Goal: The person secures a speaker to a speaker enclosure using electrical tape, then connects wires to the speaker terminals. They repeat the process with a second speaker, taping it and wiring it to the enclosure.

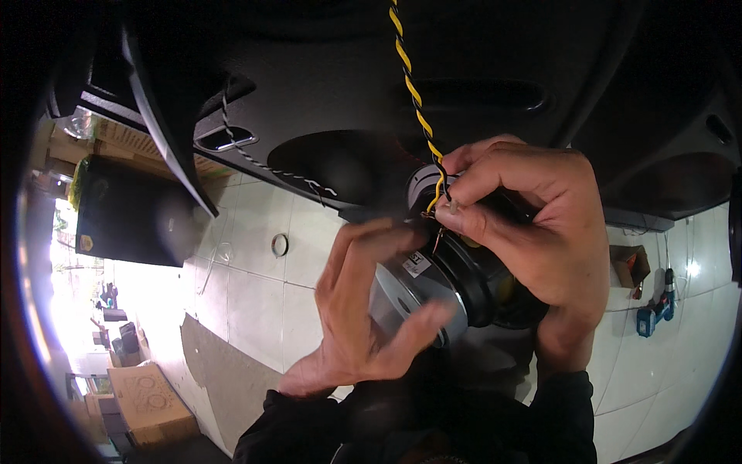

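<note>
A twisted yellow-and-black wire [414, 91] hangs from above. My right hand [553, 220] pinches its lower end between thumb and fingers, and thin strands stick out below the pinch. Just under the wire's end is a round speaker [469, 282], with a black rim and a silver-grey magnet side carrying a white label. My left hand [352, 301] is slightly blurred in front of the speaker's left side. Its thumb and fingers are apart, with nothing visible between them. Whether it touches the speaker, I cannot tell.
A dark door panel [332, 85] spans the top, with a grey twisted wire [263, 164] dangling at left. On the tiled floor lie a tape roll [279, 245], a cardboard sheet [232, 379], a blue cordless drill [655, 313] and a small open box [630, 267]. Cartons [151, 402] stand at lower left.
</note>
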A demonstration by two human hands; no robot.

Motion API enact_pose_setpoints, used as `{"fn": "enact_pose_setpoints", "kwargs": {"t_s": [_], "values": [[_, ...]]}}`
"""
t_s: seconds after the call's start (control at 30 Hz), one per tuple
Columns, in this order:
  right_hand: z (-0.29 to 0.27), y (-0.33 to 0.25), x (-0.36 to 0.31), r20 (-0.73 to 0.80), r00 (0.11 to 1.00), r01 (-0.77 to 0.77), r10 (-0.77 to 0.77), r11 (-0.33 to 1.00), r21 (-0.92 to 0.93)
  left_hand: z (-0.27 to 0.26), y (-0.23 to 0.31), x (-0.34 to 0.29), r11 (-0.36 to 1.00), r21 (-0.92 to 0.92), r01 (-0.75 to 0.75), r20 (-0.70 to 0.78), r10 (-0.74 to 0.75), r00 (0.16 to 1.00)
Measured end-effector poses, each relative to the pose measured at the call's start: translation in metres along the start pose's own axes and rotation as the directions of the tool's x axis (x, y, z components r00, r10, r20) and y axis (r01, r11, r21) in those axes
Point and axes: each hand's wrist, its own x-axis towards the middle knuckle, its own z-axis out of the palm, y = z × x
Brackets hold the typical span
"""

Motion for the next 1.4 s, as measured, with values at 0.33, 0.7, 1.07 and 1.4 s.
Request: {"fn": "enact_pose_setpoints", "kwargs": {"t_s": [0.33, 0.7, 1.07, 1.4], "values": [[0.0, -0.008, -0.002, -0.054, 0.996, -0.068, 0.065, 0.996, -0.059, 0.013, 0.029, 0.024, 0.954, 0.184, 0.237, -0.114, -0.219, 0.969], [0.011, -0.014, -0.004, -0.074, 0.995, 0.054, -0.064, 0.989, -0.138, 0.016, 0.06, 0.017, 0.819, 0.516, 0.25, -0.069, -0.251, 0.965], [0.01, -0.012, -0.006, -0.053, 0.994, 0.093, -0.098, 0.991, -0.091, -0.015, 0.044, 0.043, 0.847, 0.529, -0.043, 0.216, -0.086, 0.973], [0.01, -0.015, -0.008, -0.012, 1.0, -0.014, 0.012, 0.992, -0.122, -0.022, 0.023, 0.042, 0.923, 0.382, 0.037, 0.2, -0.122, 0.972]]}}
